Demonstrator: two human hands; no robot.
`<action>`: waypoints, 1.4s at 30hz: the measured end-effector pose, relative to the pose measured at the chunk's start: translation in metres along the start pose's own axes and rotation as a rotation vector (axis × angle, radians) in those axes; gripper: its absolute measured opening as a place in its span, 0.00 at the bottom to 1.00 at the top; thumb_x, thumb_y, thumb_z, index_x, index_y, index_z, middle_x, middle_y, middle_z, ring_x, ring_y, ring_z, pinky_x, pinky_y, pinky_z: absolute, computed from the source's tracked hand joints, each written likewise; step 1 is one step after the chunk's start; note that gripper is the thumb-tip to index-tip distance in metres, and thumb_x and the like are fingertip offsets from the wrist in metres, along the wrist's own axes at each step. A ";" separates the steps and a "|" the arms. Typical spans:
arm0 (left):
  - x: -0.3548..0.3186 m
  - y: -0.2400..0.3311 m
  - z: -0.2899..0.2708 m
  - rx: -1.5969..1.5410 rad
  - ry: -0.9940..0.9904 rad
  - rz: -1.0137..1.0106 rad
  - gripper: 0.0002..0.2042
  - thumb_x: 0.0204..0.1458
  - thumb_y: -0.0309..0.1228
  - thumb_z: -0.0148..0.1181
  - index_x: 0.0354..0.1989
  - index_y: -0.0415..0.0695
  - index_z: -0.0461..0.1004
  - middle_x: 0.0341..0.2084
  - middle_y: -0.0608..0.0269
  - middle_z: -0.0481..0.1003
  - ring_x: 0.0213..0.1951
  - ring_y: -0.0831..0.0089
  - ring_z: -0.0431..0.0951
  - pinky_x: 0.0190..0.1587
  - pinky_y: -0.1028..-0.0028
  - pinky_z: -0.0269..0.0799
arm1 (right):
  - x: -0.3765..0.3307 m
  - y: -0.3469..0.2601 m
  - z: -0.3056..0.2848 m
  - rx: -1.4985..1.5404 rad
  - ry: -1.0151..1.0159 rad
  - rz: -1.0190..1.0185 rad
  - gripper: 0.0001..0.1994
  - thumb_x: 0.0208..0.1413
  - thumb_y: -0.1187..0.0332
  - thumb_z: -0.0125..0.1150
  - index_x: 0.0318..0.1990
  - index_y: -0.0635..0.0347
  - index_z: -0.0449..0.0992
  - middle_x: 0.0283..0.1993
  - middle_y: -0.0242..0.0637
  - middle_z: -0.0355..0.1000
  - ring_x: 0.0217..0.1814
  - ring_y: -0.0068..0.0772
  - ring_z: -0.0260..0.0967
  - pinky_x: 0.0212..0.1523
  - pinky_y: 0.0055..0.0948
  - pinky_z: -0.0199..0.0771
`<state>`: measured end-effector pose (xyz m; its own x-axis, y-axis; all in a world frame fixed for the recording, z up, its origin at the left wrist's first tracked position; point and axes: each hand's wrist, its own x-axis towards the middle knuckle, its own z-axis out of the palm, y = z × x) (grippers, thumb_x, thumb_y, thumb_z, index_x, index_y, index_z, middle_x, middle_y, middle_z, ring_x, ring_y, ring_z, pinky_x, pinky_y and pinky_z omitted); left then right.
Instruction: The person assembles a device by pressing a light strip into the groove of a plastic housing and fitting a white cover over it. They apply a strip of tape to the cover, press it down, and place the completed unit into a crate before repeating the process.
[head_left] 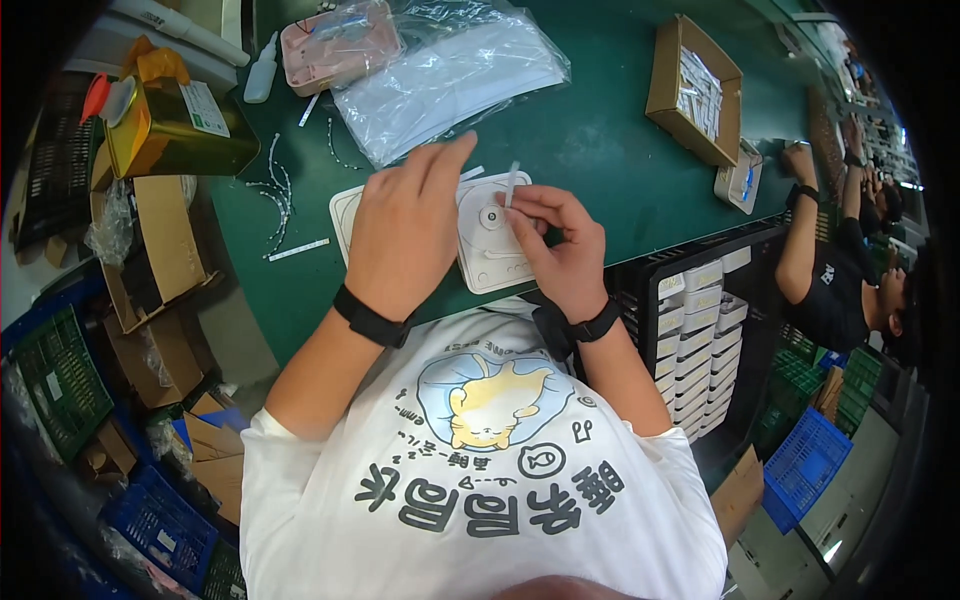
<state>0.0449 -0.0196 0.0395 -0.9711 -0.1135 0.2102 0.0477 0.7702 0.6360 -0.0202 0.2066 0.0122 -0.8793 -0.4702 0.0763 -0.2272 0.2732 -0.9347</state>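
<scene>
A white square plastic housing (490, 272) with a round hub lies in front of me near the table's edge. My right hand (562, 240) is over its right side, thumb and fingers pinching a narrow translucent strip (513, 182) that stands up from the fingertips. Over the housing's left side, my left hand (412, 222) has its fingers stretched out and pointing away from me; its palm side is hidden. A second white housing (342, 212) shows partly from under that hand. A small pale strip (472, 174) lies just beyond my left hand.
Plastic-wrapped white sheets (450, 85), a pink tray (335, 48) and a squeeze bottle (262, 72) are at the back. Thin wires (278, 195) lie left, near a golden can (180, 125). A cardboard box (695, 90) stands right, beyond a black crate (700, 330). A co-worker's arm (800, 230) is far right.
</scene>
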 end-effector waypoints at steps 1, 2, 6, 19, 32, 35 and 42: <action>0.001 0.001 -0.003 0.005 -0.001 0.001 0.34 0.53 0.34 0.78 0.72 0.45 0.78 0.60 0.54 0.81 0.62 0.51 0.80 0.74 0.48 0.69 | 0.000 -0.002 0.000 0.005 0.001 -0.002 0.16 0.67 0.80 0.77 0.59 0.64 0.82 0.56 0.37 0.91 0.50 0.16 0.81 0.46 0.21 0.78; 0.004 0.007 -0.008 -0.035 0.044 0.066 0.31 0.54 0.32 0.77 0.69 0.46 0.80 0.59 0.55 0.81 0.60 0.51 0.81 0.70 0.49 0.71 | 0.000 -0.006 -0.001 -0.084 -0.002 -0.066 0.16 0.66 0.80 0.77 0.59 0.64 0.83 0.56 0.37 0.91 0.49 0.18 0.81 0.45 0.21 0.79; 0.014 0.020 -0.016 -0.065 0.098 0.221 0.21 0.56 0.28 0.77 0.60 0.48 0.85 0.55 0.57 0.83 0.55 0.52 0.83 0.64 0.51 0.76 | 0.003 -0.009 0.001 -0.269 0.017 -0.204 0.16 0.65 0.80 0.77 0.58 0.61 0.85 0.55 0.37 0.90 0.47 0.22 0.83 0.44 0.24 0.81; 0.009 0.010 -0.015 0.116 -0.100 0.109 0.06 0.58 0.32 0.78 0.37 0.48 0.85 0.31 0.66 0.81 0.40 0.58 0.82 0.56 0.59 0.72 | 0.001 -0.026 -0.012 -0.445 -0.077 -0.297 0.18 0.61 0.82 0.74 0.58 0.56 0.87 0.46 0.36 0.86 0.38 0.36 0.77 0.39 0.33 0.80; -0.009 0.009 -0.023 -0.018 -0.196 0.134 0.09 0.56 0.33 0.80 0.41 0.48 0.87 0.43 0.63 0.86 0.47 0.56 0.83 0.70 0.49 0.72 | 0.008 -0.036 -0.010 -0.710 -0.222 -0.431 0.24 0.56 0.81 0.67 0.61 0.56 0.87 0.55 0.31 0.84 0.49 0.40 0.77 0.54 0.41 0.80; -0.019 0.013 -0.023 -0.039 -0.130 0.167 0.13 0.54 0.36 0.83 0.44 0.48 0.87 0.51 0.62 0.85 0.56 0.56 0.83 0.78 0.45 0.66 | 0.015 -0.043 -0.014 -0.747 -0.267 -0.472 0.23 0.56 0.81 0.67 0.60 0.57 0.87 0.55 0.32 0.83 0.50 0.40 0.78 0.54 0.40 0.80; -0.041 0.007 -0.009 0.010 -0.132 0.255 0.27 0.50 0.46 0.86 0.54 0.47 0.84 0.67 0.59 0.82 0.73 0.58 0.78 0.84 0.39 0.57 | 0.037 -0.048 -0.033 -0.649 -0.415 -0.471 0.18 0.57 0.78 0.71 0.56 0.58 0.88 0.47 0.36 0.81 0.49 0.44 0.79 0.52 0.42 0.80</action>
<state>0.0867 -0.0147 0.0423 -0.9501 0.1668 0.2635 0.2925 0.7698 0.5673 -0.0558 0.2036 0.0708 -0.4419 -0.8839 0.1530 -0.8280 0.3363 -0.4488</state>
